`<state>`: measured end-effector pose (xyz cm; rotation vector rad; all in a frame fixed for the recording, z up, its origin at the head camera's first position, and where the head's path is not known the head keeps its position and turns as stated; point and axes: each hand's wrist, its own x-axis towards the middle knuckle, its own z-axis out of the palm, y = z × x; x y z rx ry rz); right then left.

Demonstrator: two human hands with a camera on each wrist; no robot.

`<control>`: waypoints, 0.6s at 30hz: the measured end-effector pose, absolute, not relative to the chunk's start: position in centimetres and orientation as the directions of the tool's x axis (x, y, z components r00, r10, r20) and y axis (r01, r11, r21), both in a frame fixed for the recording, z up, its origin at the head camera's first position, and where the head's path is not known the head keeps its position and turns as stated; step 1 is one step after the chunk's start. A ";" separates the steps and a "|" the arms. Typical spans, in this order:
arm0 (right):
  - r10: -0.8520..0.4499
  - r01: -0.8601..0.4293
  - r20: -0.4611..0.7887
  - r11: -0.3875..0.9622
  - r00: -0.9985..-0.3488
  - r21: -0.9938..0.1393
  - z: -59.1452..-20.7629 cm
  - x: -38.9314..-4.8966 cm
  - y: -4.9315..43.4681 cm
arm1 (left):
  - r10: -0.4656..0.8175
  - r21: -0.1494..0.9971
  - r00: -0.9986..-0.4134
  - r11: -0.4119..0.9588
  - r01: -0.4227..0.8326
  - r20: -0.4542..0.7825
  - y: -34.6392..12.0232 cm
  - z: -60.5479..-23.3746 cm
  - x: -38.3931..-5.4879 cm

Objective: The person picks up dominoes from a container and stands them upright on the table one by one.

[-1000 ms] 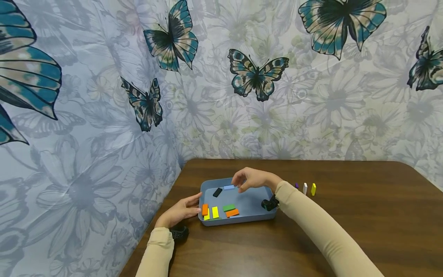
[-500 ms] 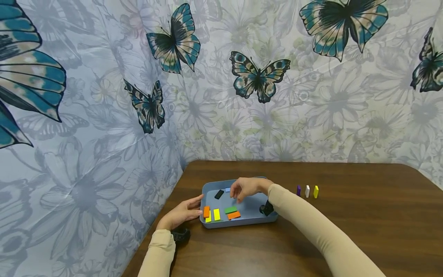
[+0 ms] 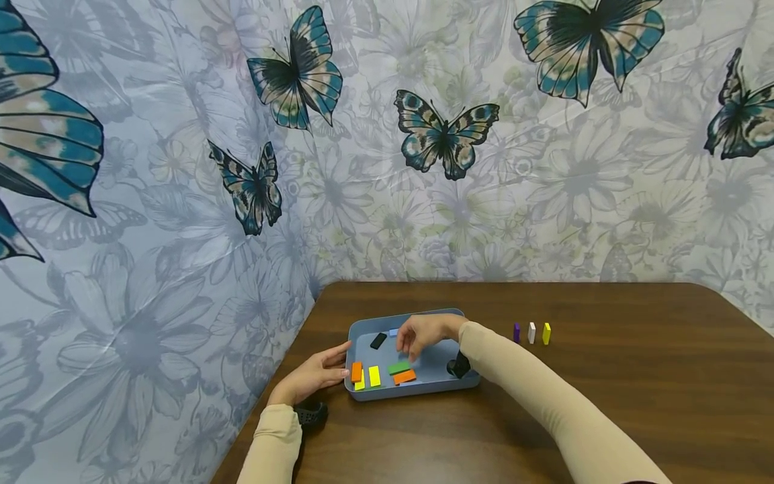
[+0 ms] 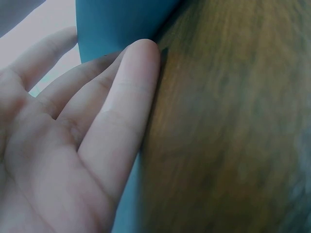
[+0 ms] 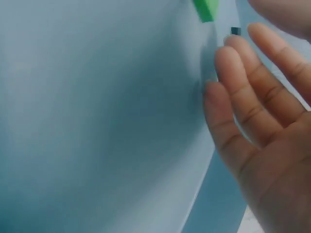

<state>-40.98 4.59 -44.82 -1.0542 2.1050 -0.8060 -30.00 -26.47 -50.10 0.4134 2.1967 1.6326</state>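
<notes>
A blue-grey tray (image 3: pixel 433 368) lies on the table with small coloured blocks in it. My left hand (image 3: pixel 308 378) rests against its left side, fingers extended; in the left wrist view the thumb (image 4: pixel 133 82) lies along the tray wall. Over the middle of the tray is my right hand (image 3: pixel 428 331), fingers loosely bent and holding nothing. Its fingertips are close to a green block (image 3: pixel 399 368), whose end also shows in the right wrist view. An orange block (image 3: pixel 404 377) lies just in front of the green one. Behind the right hand, a light blue block (image 3: pixel 393 333) is partly hidden.
At the tray's left are a yellow block (image 3: pixel 374 376) and an orange block (image 3: pixel 357 372) overlapping another yellow one. A black block (image 3: pixel 378 341) lies farther back. Right of the tray, purple (image 3: pixel 517 333), white (image 3: pixel 531 333) and yellow (image 3: pixel 547 333) blocks stand upright in a row.
My right hand has come from beside the light blue block toward the near side of the tray, closer to the green block. The left hand stays at the tray's side.
</notes>
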 end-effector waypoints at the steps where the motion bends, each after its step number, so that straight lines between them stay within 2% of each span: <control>1: -0.838 -0.440 -0.277 0.494 -0.470 -0.750 -44.9 -41.0 4.5 | 0.444 0.958 -0.888 0.285 0.013 -0.120 -26.5 -50.1 -30.0; 18: -0.830 -0.507 -0.301 0.533 -0.470 -0.677 -45.9 -41.1 3.4 | 0.435 0.955 -0.892 0.295 0.009 -0.126 -26.6 -50.2 -30.2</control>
